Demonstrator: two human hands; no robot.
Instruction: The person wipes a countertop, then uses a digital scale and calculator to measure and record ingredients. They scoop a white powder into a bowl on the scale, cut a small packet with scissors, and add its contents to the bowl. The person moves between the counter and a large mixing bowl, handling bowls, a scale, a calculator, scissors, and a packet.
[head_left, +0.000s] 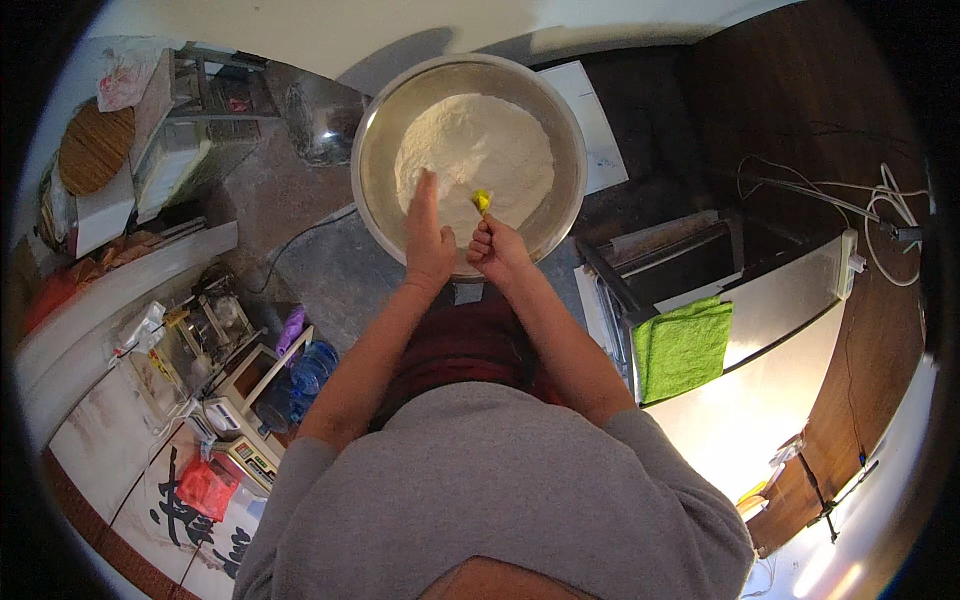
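Note:
A wide metal bowl stands before me with a large heap of pale flour-like powder in it. Over the bowl's near left part, my left hand is stretched out, fingers extended and thumb apart, holding nothing. Its fingertips are by the edge of the powder; whether they touch it I cannot tell. To its right, my right hand pinches a small yellow packet between thumb and fingers, above the powder. The packet looks crumpled, and its contents are not visible.
A green towel hangs over a light-coloured appliance on my right. To the left are large blue water bottles, a scale with a keypad and a red plastic bag. A dark cable runs near the bowl.

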